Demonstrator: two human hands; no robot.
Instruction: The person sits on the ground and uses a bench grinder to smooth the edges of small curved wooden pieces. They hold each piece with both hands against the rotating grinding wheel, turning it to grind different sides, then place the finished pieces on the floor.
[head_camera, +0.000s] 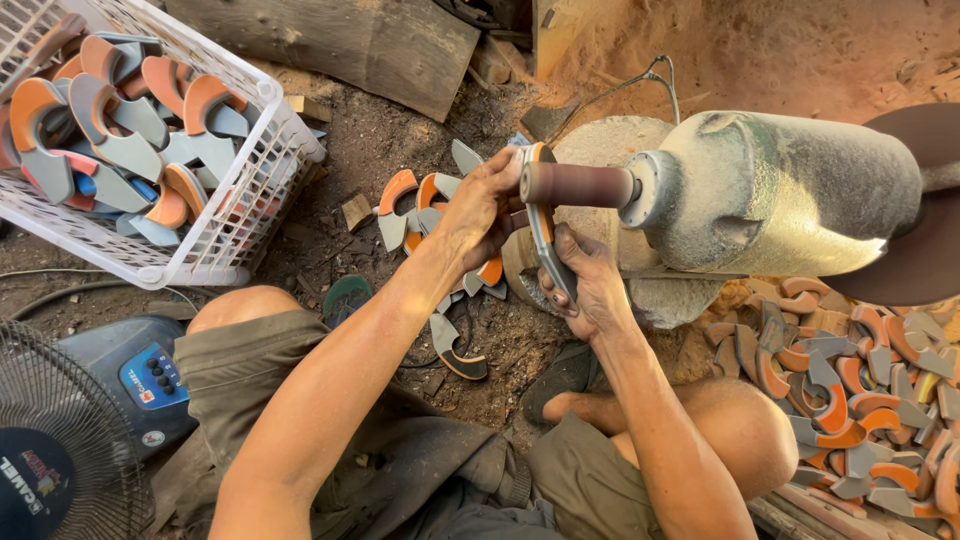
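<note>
A dusty grey motor housing (790, 195) lies sideways over the dirt ground (400, 150), its far end merging with a dark disc that the right edge of the view cuts off. From its near end sticks a short brown sanding drum (578, 185). A round stone block (610, 145) sits under and behind the drum, mostly hidden by the motor and the hands.

At the ground's top left corner a white plastic basket (240, 200), cropped by the frame, holds curved grey pieces with orange inner edges (120, 130), stacked loosely. A black fan (70, 440) with a blue base fills the bottom left corner, only partly in view. Along the right edge lies a heap of the same curved pieces (860, 390), and a smaller scatter (420, 200) lies on the ground beyond the hands.

Both forearms reach forward from bent knees. The left hand (480, 205) grips the upper end of a curved grey-and-orange piece (541, 230), fingers wrapped over it; the right hand (590, 280) clamps its lower end from below, thumb up along the edge. The hands are close together, both closed on this one piece, which is pressed against the sanding drum. Its middle is hard to make out behind the fingers.
</note>
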